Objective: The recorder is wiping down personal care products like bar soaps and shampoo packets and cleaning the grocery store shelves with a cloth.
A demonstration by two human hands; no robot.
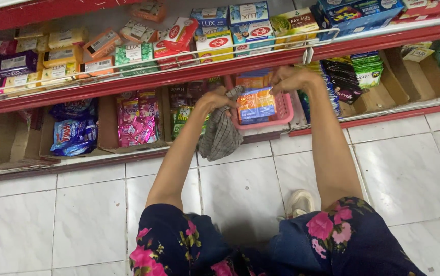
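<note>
Lower shelf, pink basket point(285, 110) | my left hand point(215, 100) grips a checked cloth point(221, 134) just left of the basket | my right hand point(292, 79), fingers curled, holds orange-blue packets point(256, 104) upright inside it, nearer hand.

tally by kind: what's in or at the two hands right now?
Grey checked cloth, gripped in the left hand: 1
Pink plastic slotted basket, with the right hand at its back rim: 1
Orange-and-blue sachet bundle in the basket: 1
Total: 3
</note>
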